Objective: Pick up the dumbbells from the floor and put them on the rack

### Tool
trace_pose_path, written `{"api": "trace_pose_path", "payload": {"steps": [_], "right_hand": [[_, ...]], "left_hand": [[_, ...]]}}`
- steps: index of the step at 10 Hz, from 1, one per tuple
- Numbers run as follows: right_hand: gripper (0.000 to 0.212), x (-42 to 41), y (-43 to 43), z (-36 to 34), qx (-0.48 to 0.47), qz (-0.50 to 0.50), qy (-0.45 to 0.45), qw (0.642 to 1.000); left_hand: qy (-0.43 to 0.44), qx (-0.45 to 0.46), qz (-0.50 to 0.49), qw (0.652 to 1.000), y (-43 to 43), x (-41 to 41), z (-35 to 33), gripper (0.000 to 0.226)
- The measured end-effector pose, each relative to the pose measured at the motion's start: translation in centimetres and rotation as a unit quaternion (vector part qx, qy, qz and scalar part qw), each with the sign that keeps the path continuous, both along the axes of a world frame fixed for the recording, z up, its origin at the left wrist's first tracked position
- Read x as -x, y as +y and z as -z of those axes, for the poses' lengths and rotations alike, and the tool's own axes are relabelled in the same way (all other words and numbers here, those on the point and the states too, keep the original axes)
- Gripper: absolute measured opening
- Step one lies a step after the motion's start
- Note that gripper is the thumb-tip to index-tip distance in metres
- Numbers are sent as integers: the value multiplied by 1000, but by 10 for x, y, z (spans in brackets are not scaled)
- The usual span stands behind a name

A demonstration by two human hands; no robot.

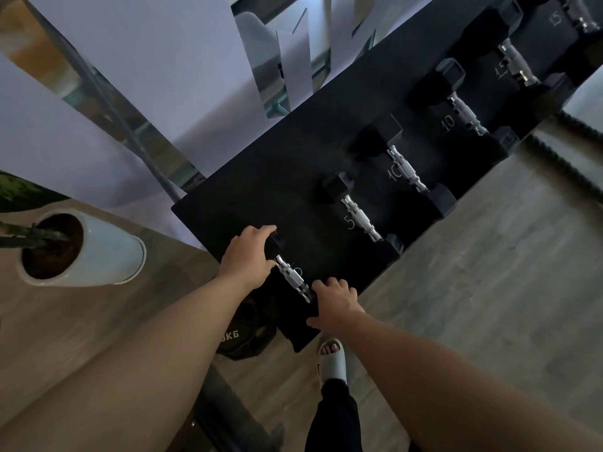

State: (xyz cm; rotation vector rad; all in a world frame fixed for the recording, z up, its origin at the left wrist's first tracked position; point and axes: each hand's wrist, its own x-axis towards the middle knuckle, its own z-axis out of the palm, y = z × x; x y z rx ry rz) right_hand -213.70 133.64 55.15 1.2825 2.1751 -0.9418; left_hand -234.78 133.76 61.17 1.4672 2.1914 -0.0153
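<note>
Head view shows the left hand point(247, 256) and right hand point(336, 305) each grasping one end of the dumbbell point(292, 278) on the rack point(261, 190); it should sit flat before they let go.

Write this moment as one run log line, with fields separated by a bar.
stage: placing | left hand: on far head of dumbbell | right hand: on near head | place: end slot of rack | beside: five dumbbells racked

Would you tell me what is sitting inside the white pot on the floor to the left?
The white pot holds dark brown soil with a plant stem rising from it; leaves leave the frame. Anything below the soil surface is hidden.
</note>
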Motion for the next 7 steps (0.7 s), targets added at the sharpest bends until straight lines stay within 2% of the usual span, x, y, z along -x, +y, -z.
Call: {"api": "trace_pose_path", "payload": {"steps": [3, 4, 5, 7], "right_hand": [[91, -5, 9, 1, -3, -20, -16, 1000], [95, -11, 13, -6, -2, -8, -6, 1000], [89, -17, 23, -18, -5, 14, 5, 1000], [68, -38, 69, -60, -20, 86, 30, 996]], "left_hand": [[-4, 26, 6, 1000, 6, 1, 1, 81], [-60, 50, 6, 997, -2, 7, -4, 90], [-91, 47, -3, 995, -8, 14, -15, 88], [-88, 14, -43, 995, -13, 36, -54, 58]]}}
